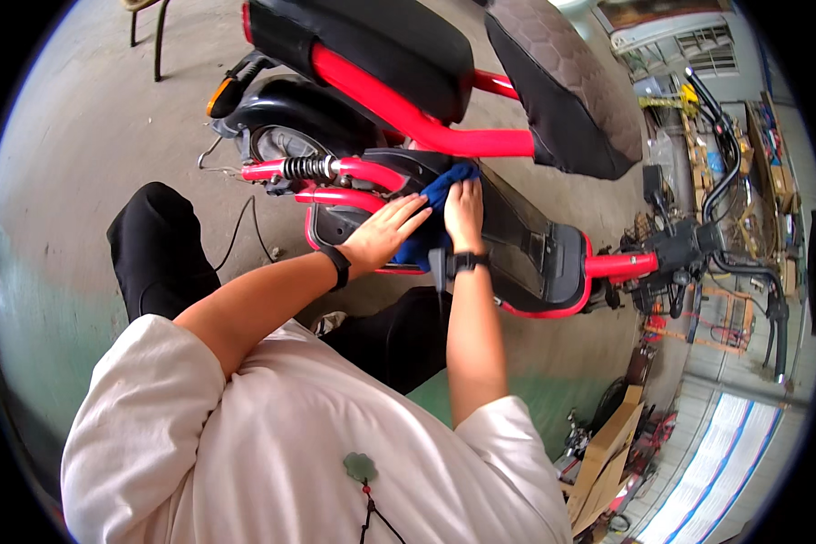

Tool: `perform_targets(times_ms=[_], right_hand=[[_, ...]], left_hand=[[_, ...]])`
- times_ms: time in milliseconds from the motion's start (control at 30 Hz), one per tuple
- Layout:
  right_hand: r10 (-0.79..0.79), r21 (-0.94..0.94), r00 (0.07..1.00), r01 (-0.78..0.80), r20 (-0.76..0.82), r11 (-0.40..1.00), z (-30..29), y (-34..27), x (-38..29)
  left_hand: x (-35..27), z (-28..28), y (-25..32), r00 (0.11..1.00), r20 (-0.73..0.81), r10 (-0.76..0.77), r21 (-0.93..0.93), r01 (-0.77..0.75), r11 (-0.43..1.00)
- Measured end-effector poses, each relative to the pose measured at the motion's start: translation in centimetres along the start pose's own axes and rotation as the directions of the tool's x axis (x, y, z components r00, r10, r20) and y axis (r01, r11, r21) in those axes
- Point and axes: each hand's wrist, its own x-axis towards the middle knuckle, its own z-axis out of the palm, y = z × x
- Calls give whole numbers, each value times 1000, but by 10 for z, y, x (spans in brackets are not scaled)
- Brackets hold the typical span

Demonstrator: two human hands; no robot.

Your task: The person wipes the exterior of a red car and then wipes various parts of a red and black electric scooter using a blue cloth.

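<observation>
A blue cloth (418,248) lies bunched over the black footboard area of a red and black electric scooter (493,143), just below the seat tube. My right hand (464,209) has its fingers curled onto the upper part of the cloth. To its left, my left hand (384,232) reaches over the cloth with fingers nearly straight; its palm and thumb are hidden, so its grip does not show. Close by my left hand are the curved red frame tube (343,198) and the rear shock absorber (309,168). Each wrist wears a black band.
The scooter's rear wheel (285,143) and fender are at upper left, its handlebar (724,170) at right. A dark cable (250,207) trails on the floor by my knee. Shelves with boxes (778,183) line the far side. Cardboard (605,449) leans at lower right.
</observation>
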Motion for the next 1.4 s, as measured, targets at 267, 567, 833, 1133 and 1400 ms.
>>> perform_targets(times_ms=[267, 567, 833, 1133, 1400], right_hand=[[289, 196, 956, -277, -38, 941, -13, -45, -26], [356, 534, 897, -442, 261, 721, -6, 27, 48], [366, 511, 931, -309, -12, 802, -29, -40, 31], [390, 315, 921, -370, -1, 874, -19, -58, 2], [282, 909, 950, -232, 135, 346, 12, 9, 80]], left_hand=[[-2, 7, 10, 911, 62, -407, -538, 374, 756], [35, -64, -20, 760, -233, -607, -448, 471, 760], [17, -38, -33, 977, -178, -118, 235, 158, 959], [16, -45, -26, 999, 4, -42, 265, 39, 963], [51, -30, -44, 996, -72, 48, 296, -25, 955]])
